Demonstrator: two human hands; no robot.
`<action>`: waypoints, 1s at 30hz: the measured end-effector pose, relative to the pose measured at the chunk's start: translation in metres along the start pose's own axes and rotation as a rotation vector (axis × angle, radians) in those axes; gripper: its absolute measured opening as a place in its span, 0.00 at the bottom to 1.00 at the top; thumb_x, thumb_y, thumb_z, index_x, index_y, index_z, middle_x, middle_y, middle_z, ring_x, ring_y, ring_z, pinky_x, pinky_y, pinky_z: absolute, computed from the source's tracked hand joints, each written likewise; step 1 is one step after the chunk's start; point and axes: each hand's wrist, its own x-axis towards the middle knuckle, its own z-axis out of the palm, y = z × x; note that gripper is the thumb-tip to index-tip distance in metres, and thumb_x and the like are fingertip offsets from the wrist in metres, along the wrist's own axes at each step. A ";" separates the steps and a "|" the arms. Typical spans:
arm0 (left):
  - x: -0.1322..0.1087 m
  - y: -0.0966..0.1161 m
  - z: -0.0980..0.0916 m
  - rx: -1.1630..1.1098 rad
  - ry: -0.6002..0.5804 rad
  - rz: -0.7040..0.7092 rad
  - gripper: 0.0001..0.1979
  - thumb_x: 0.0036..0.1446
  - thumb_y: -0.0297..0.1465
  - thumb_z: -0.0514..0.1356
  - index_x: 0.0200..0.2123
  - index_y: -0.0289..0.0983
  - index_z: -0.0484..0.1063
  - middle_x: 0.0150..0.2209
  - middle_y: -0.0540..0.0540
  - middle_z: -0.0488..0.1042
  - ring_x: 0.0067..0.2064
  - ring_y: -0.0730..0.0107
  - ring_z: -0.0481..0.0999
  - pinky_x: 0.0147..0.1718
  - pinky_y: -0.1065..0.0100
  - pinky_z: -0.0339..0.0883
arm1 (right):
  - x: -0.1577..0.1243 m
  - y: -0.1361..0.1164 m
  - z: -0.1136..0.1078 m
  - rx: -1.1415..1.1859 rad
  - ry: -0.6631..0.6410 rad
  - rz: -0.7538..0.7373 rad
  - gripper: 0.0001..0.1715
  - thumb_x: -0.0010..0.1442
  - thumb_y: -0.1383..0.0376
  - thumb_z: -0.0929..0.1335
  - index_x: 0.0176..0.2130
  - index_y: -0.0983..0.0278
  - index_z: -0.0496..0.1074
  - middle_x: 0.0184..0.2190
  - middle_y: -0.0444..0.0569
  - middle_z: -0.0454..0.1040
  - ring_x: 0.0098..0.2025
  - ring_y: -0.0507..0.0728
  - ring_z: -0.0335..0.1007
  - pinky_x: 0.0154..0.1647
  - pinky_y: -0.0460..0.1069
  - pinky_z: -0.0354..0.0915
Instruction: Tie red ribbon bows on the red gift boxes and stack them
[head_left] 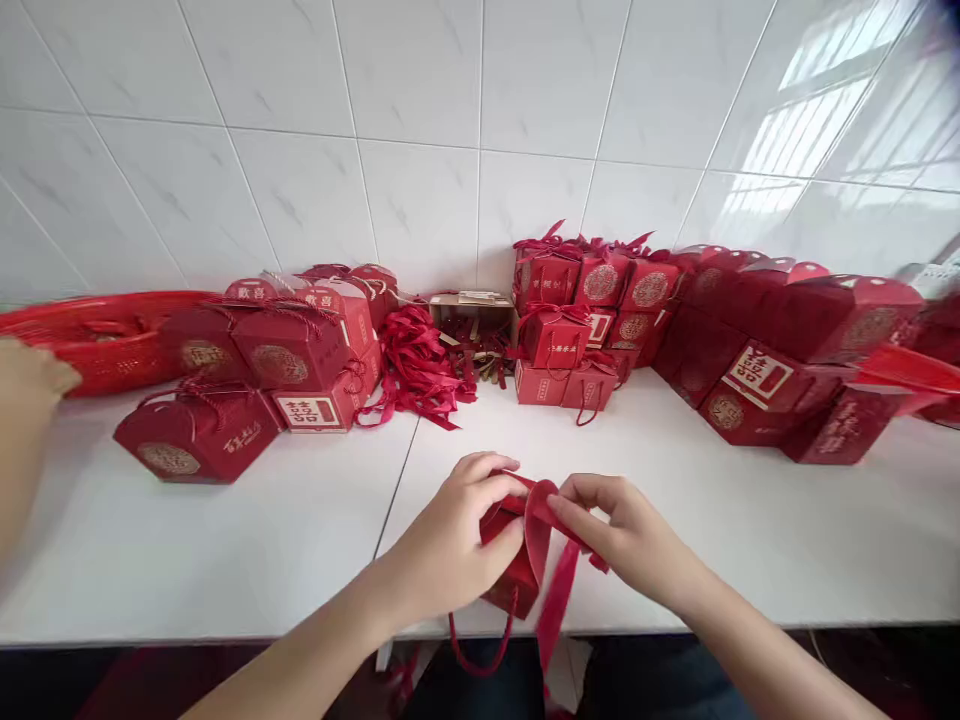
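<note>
My left hand (pixel 450 540) is closed around a small red gift box (pixel 514 578) at the front edge of the white table (pixel 225 540). Its thumb and fingers pinch the box's top. My right hand (pixel 622 535) pinches a red ribbon (pixel 556 590) looped over the box top; the ribbon's tail hangs down past the table edge. A red cord handle (pixel 480 655) dangles below the box. Both hands meet above the box, fingers pressed together.
Stacks of red gift boxes stand at the back left (pixel 292 350), back middle (pixel 592 310) and right (pixel 787 350). A heap of red ribbons (pixel 420 365) lies before a small cardboard box (pixel 472 305). A red basket (pixel 97 335) sits far left. Another person's hand (pixel 26 420) shows at the left edge.
</note>
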 end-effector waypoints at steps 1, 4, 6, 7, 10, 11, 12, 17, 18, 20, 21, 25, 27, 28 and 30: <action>0.002 0.000 0.001 -0.003 0.009 0.002 0.08 0.57 0.27 0.54 0.38 0.42 0.71 0.55 0.45 0.65 0.59 0.61 0.63 0.58 0.58 0.59 | 0.001 -0.001 0.002 -0.013 -0.020 0.007 0.21 0.61 0.54 0.63 0.22 0.63 0.63 0.20 0.40 0.62 0.21 0.48 0.55 0.23 0.46 0.56; 0.005 -0.003 0.003 -0.013 0.048 0.013 0.08 0.59 0.26 0.53 0.33 0.40 0.71 0.51 0.44 0.67 0.56 0.63 0.67 0.56 0.61 0.61 | 0.003 -0.001 0.006 -0.086 0.011 -0.030 0.19 0.62 0.55 0.62 0.25 0.62 0.66 0.23 0.43 0.68 0.26 0.52 0.63 0.29 0.48 0.62; 0.005 -0.005 0.004 -0.025 0.082 0.028 0.08 0.61 0.27 0.52 0.33 0.40 0.71 0.50 0.44 0.68 0.54 0.65 0.69 0.54 0.63 0.62 | 0.005 0.000 0.006 -0.175 0.124 -0.109 0.13 0.61 0.55 0.64 0.33 0.61 0.70 0.32 0.46 0.72 0.38 0.56 0.69 0.41 0.52 0.65; 0.005 -0.006 0.004 -0.030 0.101 0.033 0.09 0.61 0.28 0.52 0.33 0.40 0.71 0.50 0.45 0.68 0.54 0.65 0.69 0.53 0.64 0.63 | 0.006 0.000 0.005 -0.215 0.185 -0.158 0.12 0.60 0.55 0.65 0.38 0.60 0.71 0.39 0.48 0.73 0.44 0.59 0.69 0.48 0.55 0.63; 0.005 -0.005 0.002 -0.021 0.200 0.070 0.09 0.62 0.30 0.54 0.33 0.41 0.73 0.49 0.45 0.68 0.54 0.65 0.69 0.52 0.65 0.63 | 0.012 -0.003 0.003 -0.198 0.166 -0.264 0.16 0.60 0.55 0.66 0.47 0.57 0.70 0.49 0.50 0.69 0.55 0.60 0.63 0.58 0.57 0.56; 0.006 -0.004 0.001 -0.007 0.255 0.096 0.08 0.61 0.30 0.54 0.33 0.41 0.74 0.48 0.45 0.69 0.54 0.65 0.69 0.52 0.64 0.63 | 0.014 -0.005 0.003 -0.139 0.094 -0.271 0.15 0.61 0.55 0.65 0.45 0.57 0.71 0.49 0.49 0.70 0.55 0.59 0.64 0.58 0.56 0.57; 0.006 -0.002 0.000 0.009 0.312 0.128 0.08 0.61 0.30 0.55 0.33 0.40 0.74 0.47 0.45 0.69 0.53 0.64 0.69 0.53 0.64 0.62 | 0.016 -0.008 0.003 -0.067 0.026 -0.268 0.14 0.61 0.54 0.65 0.42 0.58 0.72 0.48 0.49 0.70 0.53 0.59 0.65 0.58 0.55 0.58; 0.006 0.003 -0.008 0.056 0.471 0.231 0.06 0.60 0.28 0.57 0.33 0.39 0.75 0.44 0.45 0.70 0.50 0.66 0.70 0.52 0.64 0.63 | 0.022 -0.022 0.005 0.179 -0.033 -0.240 0.14 0.61 0.54 0.65 0.36 0.62 0.72 0.43 0.48 0.73 0.47 0.57 0.69 0.53 0.52 0.62; 0.005 0.002 -0.009 0.067 0.471 0.222 0.06 0.60 0.28 0.57 0.35 0.40 0.74 0.44 0.45 0.70 0.50 0.65 0.70 0.52 0.64 0.63 | 0.022 -0.024 0.004 0.191 -0.024 -0.244 0.14 0.61 0.54 0.65 0.35 0.63 0.72 0.40 0.48 0.74 0.45 0.56 0.69 0.51 0.52 0.63; -0.001 0.000 -0.012 0.106 0.420 0.159 0.07 0.60 0.30 0.57 0.41 0.40 0.73 0.47 0.44 0.69 0.52 0.62 0.69 0.53 0.61 0.62 | 0.018 -0.028 -0.002 0.219 0.019 -0.264 0.14 0.62 0.55 0.66 0.35 0.63 0.72 0.34 0.47 0.74 0.39 0.55 0.70 0.46 0.51 0.64; -0.004 -0.002 -0.014 0.128 0.362 0.112 0.10 0.59 0.32 0.58 0.44 0.41 0.71 0.48 0.44 0.69 0.53 0.61 0.68 0.53 0.60 0.63 | 0.015 -0.030 -0.006 0.245 0.064 -0.288 0.12 0.62 0.56 0.66 0.35 0.62 0.72 0.33 0.46 0.74 0.37 0.55 0.69 0.43 0.50 0.65; -0.021 -0.010 -0.016 0.093 0.127 -0.064 0.14 0.60 0.35 0.57 0.50 0.44 0.66 0.49 0.46 0.69 0.51 0.61 0.70 0.51 0.61 0.65 | -0.009 -0.047 -0.031 0.399 0.405 -0.566 0.06 0.62 0.62 0.66 0.37 0.59 0.74 0.32 0.46 0.75 0.37 0.56 0.71 0.40 0.50 0.66; -0.026 -0.015 -0.015 -0.010 0.135 -0.133 0.13 0.62 0.36 0.54 0.50 0.46 0.66 0.50 0.47 0.70 0.49 0.64 0.72 0.49 0.63 0.66 | -0.018 -0.057 -0.037 0.454 0.545 -0.761 0.07 0.63 0.63 0.65 0.36 0.58 0.74 0.28 0.46 0.73 0.34 0.56 0.71 0.38 0.51 0.66; -0.028 -0.018 -0.013 -0.069 0.162 -0.169 0.13 0.63 0.37 0.53 0.50 0.47 0.65 0.50 0.48 0.70 0.47 0.65 0.73 0.47 0.64 0.67 | -0.020 -0.061 -0.036 0.457 0.563 -0.802 0.08 0.63 0.64 0.64 0.36 0.58 0.73 0.27 0.45 0.72 0.32 0.55 0.70 0.37 0.51 0.66; -0.029 -0.023 -0.011 -0.195 0.223 -0.239 0.14 0.63 0.39 0.53 0.51 0.47 0.64 0.49 0.48 0.71 0.47 0.66 0.73 0.45 0.66 0.68 | -0.018 -0.067 -0.026 0.382 0.450 -0.711 0.08 0.64 0.64 0.63 0.35 0.58 0.72 0.29 0.45 0.72 0.32 0.54 0.69 0.35 0.50 0.65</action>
